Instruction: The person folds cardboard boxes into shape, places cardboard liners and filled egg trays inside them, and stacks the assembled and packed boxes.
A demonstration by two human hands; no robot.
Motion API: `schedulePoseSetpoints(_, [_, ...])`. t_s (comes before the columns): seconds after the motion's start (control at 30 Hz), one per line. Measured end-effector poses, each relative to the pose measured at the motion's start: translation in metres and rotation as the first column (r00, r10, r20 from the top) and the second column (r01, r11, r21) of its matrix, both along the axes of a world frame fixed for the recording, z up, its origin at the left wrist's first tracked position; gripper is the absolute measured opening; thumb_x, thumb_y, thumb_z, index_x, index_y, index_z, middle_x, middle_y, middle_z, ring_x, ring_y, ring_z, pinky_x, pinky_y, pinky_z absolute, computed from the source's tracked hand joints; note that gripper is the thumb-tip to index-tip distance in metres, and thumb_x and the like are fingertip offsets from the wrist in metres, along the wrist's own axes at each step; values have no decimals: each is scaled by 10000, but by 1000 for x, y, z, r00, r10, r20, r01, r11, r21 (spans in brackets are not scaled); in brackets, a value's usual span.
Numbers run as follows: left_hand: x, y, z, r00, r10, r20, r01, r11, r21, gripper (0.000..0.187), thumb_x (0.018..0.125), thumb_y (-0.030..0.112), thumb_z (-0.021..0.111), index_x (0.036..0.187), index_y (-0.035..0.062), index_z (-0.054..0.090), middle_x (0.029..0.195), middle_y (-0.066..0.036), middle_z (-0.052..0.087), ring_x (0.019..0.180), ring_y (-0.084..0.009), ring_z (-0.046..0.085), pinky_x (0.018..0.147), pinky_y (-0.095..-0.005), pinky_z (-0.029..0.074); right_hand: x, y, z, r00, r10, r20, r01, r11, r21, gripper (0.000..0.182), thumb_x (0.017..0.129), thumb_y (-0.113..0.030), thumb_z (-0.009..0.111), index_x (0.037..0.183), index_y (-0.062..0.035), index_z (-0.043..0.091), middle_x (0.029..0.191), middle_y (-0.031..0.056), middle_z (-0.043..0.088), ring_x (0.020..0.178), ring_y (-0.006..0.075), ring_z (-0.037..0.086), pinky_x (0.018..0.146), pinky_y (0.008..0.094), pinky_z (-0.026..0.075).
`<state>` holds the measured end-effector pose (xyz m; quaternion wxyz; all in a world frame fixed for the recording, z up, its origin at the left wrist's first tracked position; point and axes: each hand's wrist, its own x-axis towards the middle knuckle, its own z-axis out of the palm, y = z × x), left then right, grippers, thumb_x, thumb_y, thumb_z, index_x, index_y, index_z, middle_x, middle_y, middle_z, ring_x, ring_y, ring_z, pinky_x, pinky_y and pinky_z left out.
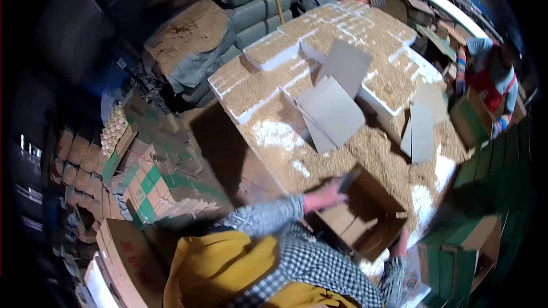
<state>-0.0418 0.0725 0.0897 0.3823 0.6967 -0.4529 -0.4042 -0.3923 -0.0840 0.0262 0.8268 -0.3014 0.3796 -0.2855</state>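
An open cardboard box (346,223) stands tilted in front of me at the near edge of the work table, its inside bare down to the bottom flaps. My left hand (324,197), in a pink glove, grips its left wall near the far corner. At the near right corner my right hand (402,244) holds the box's side; its fingers are partly hidden. Just beyond the box lies a loose heap of straw-coloured, chaff-like material (365,151). Grey cardboard sheets (333,108) lie over it.
White trays (274,60) filled with the same material cover the table's far part. A stack of flattened green-and-brown cartons (151,185) is at left, a large filled sack (191,45) behind. At right, a co-worker (495,74) holds another box (472,117); a green carton (456,256) stands nearer.
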Motion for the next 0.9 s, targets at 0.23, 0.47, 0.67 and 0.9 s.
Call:
schedulePoseSetpoints(0.23, [119, 16, -19, 958, 283, -42, -284, 959, -17, 690, 853, 299, 641, 1410, 67, 308, 1420, -184, 346, 1340, -303, 293, 1096, -435, 269, 75, 10, 93, 486, -425, -764, -400, 669, -627, 599, 834, -74, 655, 1370, -26, 392, 1345, 145, 464, 1194, 247, 449, 1013, 337, 351])
schedulePoseSetpoints(0.47, [477, 124, -44, 334, 488, 806, -900, 418, 120, 874, 797, 633, 511, 1343, -42, 407, 1423, -254, 337, 1311, -407, 318, 1094, -514, 196, 100, 20, 102, 412, -399, -819, -371, 748, -550, 677, 789, 53, 610, 1396, -41, 325, 1385, 146, 411, 1234, 245, 408, 1041, 341, 327])
schedulePoseSetpoints(0.67, [470, -7, -112, 563, 273, 780, -554, 825, 111, 805, 837, 649, 441, 1347, 27, 435, 1454, -190, 303, 1342, -355, 248, 1112, -532, 74, 107, 14, 93, 404, -362, -840, -458, 715, -529, 665, 793, 68, 599, 1391, -19, 324, 1374, 133, 410, 1163, 233, 443, 996, 319, 374])
schedulePoseSetpoints(0.9, [428, 76, -15, 379, 651, 658, -485, 745, -458, 491, 727, 291, 736, 1133, 67, 575, 1157, -152, 564, 1046, -347, 523, 901, -448, 411, 135, 4, 104, 170, -378, -910, -579, 709, -402, 766, 763, -41, 690, 1417, -31, 290, 1382, 175, 421, 1243, 291, 426, 1054, 356, 322])
